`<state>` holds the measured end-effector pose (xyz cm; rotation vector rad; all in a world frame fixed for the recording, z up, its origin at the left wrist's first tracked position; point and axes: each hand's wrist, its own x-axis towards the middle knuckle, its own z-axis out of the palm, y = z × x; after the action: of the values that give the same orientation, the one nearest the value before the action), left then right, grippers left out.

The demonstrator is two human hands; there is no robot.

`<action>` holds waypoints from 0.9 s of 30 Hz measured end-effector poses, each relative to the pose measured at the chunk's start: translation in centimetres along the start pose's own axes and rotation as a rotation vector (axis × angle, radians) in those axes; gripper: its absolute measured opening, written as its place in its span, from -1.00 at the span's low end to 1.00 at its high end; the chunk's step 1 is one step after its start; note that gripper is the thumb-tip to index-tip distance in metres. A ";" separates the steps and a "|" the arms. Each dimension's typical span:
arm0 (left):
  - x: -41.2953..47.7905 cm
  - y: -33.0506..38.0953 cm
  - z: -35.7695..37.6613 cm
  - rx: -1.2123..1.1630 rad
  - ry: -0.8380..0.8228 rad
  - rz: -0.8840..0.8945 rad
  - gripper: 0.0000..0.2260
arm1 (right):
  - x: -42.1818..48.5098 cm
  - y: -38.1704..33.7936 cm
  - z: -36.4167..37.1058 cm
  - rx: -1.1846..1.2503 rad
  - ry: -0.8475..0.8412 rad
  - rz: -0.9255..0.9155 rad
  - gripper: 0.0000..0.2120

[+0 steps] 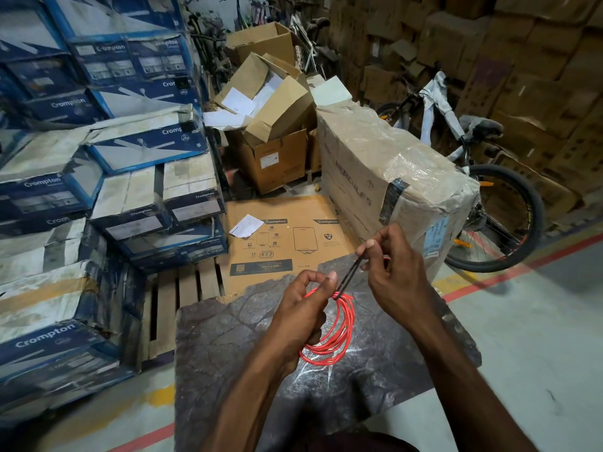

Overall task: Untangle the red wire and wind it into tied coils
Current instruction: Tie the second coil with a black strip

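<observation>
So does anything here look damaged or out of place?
Yes. The open brown carton behind the flat Crompton box is crumpled and tipped over, with white papers spilling out. The red wire coil in the left hand looks neat.

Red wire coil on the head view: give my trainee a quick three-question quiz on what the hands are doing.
1. True or false: the red wire coil lies loose on the stone slab, untouched.
2. Which hand grips the coil? A) left hand B) right hand
3. Fill in: the right hand pulls a ____ band up from the coil's top.

Key: 1 false; 2 A; 3 black.
</observation>
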<state>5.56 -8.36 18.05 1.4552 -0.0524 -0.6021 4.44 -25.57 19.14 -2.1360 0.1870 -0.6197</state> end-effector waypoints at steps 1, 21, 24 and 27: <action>0.0 -0.1 0.0 -0.010 -0.001 -0.012 -0.77 | 0.1 0.0 0.0 0.003 -0.003 -0.002 -0.89; 0.0 -0.2 -0.3 -0.007 -0.077 -0.048 -0.67 | 0.2 0.8 0.1 0.115 -0.123 0.163 -0.86; 0.2 -0.4 -0.6 -0.010 -0.068 -0.060 -0.65 | -0.1 0.8 0.7 0.085 -0.083 0.110 -0.86; 0.5 -0.3 -0.9 -0.028 -0.054 -0.060 -0.65 | -0.2 0.6 1.6 0.071 -0.058 0.061 -0.87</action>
<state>6.21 -7.73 17.47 1.4172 -0.0429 -0.6885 5.12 -24.72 17.79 -2.0697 0.1946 -0.5205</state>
